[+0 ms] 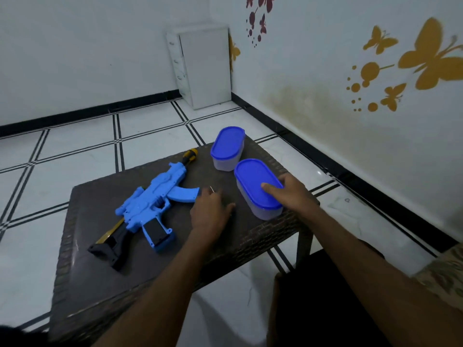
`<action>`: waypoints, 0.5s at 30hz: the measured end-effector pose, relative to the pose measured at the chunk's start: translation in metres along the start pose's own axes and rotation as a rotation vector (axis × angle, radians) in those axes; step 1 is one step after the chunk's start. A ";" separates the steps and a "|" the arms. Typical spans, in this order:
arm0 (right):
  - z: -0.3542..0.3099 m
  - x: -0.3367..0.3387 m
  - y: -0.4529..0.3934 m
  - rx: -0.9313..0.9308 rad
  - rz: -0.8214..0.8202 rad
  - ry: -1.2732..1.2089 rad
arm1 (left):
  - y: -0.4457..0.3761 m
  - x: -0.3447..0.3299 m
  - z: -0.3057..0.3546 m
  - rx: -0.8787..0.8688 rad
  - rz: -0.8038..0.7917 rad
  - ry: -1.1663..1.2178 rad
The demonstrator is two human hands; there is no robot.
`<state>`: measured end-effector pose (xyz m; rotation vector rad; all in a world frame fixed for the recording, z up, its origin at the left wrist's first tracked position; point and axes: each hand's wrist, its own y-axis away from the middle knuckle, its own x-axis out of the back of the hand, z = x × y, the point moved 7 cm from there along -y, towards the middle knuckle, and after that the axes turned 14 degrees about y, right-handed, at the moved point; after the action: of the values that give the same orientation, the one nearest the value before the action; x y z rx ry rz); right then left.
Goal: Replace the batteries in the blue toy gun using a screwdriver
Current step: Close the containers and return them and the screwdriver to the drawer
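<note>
White tiled floor with dark grid lines, pale walls with butterfly decals and a small white drawer cabinet [203, 66] in the corner frame the head view, where a dark woven-textured table [105, 279] carries everything. On the table the blue toy gun [152, 204] lies flat on its side, well to the left of the left hand's fingertips, with its black stock toward the table's near-left corner. A screwdriver [189, 156] with a yellow-and-black handle lies just beyond the gun's muzzle, well away from both hands and untouched. The left hand [209, 214] rests palm down on the table between the gun and the containers, fingers relaxed and spread, gripping nothing; a thin pale sliver shows just past its fingertips, too small to identify. The right hand [288, 192] lies on the blue lid of the near container [258, 189], fingers curled over the lid's right edge and thumb stretched across its top, apparently about to open or steady it. A second, matching far container [227, 149] stands just beyond those fingers, lid on. Judging by this, the task has barely begun: the gun looks closed, no batteries are visible, and unscrewing, swapping and closing all remain.
</note>
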<state>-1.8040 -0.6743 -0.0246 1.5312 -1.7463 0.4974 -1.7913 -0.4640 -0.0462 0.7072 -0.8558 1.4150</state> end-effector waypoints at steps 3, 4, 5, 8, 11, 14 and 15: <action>0.015 -0.005 -0.003 -0.043 -0.018 -0.091 | 0.001 -0.003 0.005 0.017 -0.070 -0.015; 0.017 -0.005 -0.002 -0.048 -0.021 -0.104 | 0.001 -0.004 0.008 0.023 -0.088 -0.018; 0.016 -0.004 -0.001 -0.044 -0.025 -0.115 | 0.003 -0.004 0.010 0.044 -0.103 -0.023; 0.013 -0.004 0.009 -0.035 -0.059 -0.173 | 0.011 -0.003 0.010 0.082 -0.111 -0.001; 0.012 -0.006 0.025 -0.039 -0.073 -0.263 | 0.021 0.002 0.000 0.198 -0.049 0.369; 0.009 -0.009 0.037 -0.039 -0.087 -0.388 | 0.038 0.016 -0.009 0.559 0.169 1.210; 0.003 -0.011 0.040 -0.030 -0.092 -0.423 | 0.042 0.019 -0.012 0.666 0.233 1.448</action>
<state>-1.8432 -0.6608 -0.0272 1.7801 -1.9707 0.1009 -1.8330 -0.4415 -0.0396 -0.0942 0.7126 1.9261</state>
